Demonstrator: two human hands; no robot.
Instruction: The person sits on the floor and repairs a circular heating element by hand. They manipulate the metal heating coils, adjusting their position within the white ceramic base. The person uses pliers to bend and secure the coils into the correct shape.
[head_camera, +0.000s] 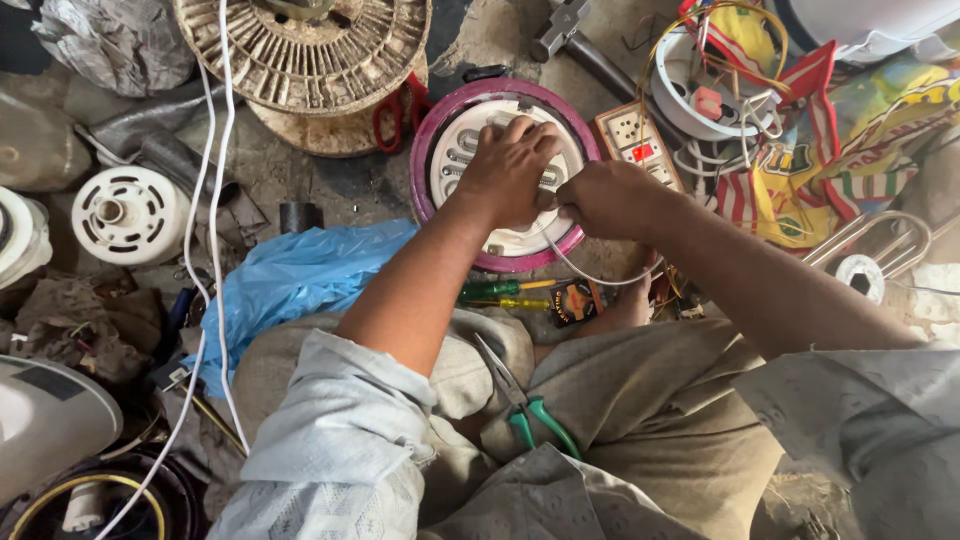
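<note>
- While the left hand (508, 168) presses flat on the round white unit (505, 172) with a pink rim, lying on the floor before the knees, the right hand (606, 198) pinches a white wire (590, 274) at its edge.
- Wiring looks unfinished; pliers (525, 400) and screwdrivers (505, 293) lie unused nearby.

green-handled pliers (525, 405) lie near on the lap, a blue plastic bag (290, 275) to the left, a power strip (638, 140) far right, red scissors (398, 108) far.
</note>
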